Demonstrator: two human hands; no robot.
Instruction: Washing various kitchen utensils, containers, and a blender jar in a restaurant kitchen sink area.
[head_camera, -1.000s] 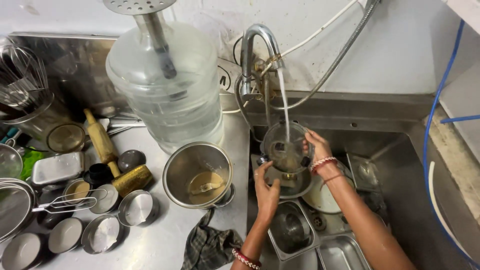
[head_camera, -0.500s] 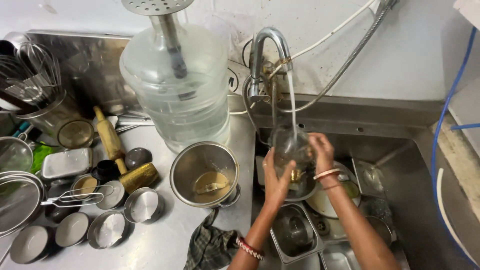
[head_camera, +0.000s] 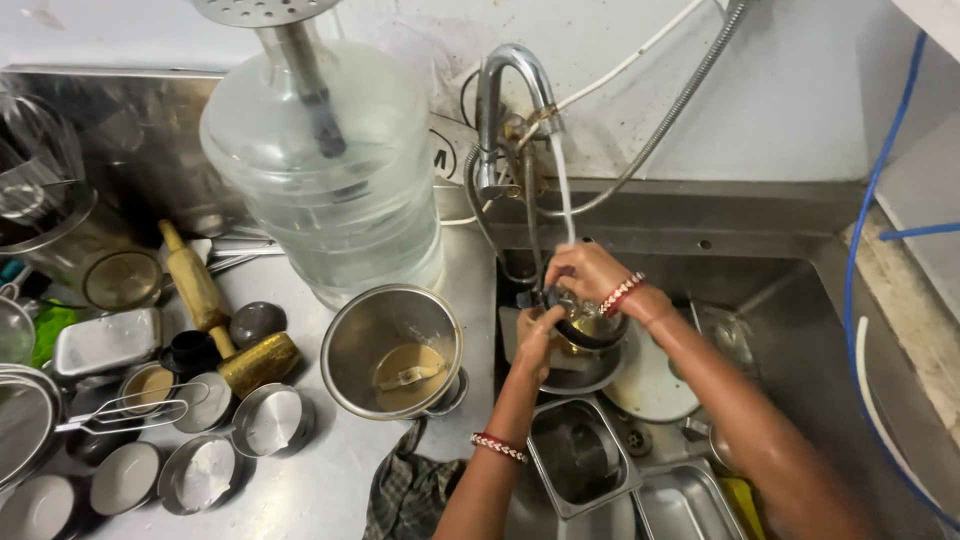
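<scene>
Both hands hold a clear glass jar (head_camera: 585, 325) over the steel sink (head_camera: 800, 300), under water running from the curved tap (head_camera: 510, 90). My left hand (head_camera: 535, 345) grips the jar from below on its left side. My right hand (head_camera: 590, 272) covers its top, fingers curled over the rim, bangles on the wrist. The stream lands on my right hand and the jar. Under the jar lie a steel plate (head_camera: 580, 378) and a white plate (head_camera: 650, 380).
Rectangular steel containers (head_camera: 580, 455) lie in the sink's near part. On the counter stand a big clear water bottle (head_camera: 330, 180), a steel pot (head_camera: 390, 350) with murky liquid, a wooden rolling pin (head_camera: 195, 285), several small steel bowls (head_camera: 265, 420) and a dark cloth (head_camera: 410, 495).
The view has moved closer to the sink. My right hand shifted from the jar's side onto its top, and the jar sits lower and nearer the tap's stream.
</scene>
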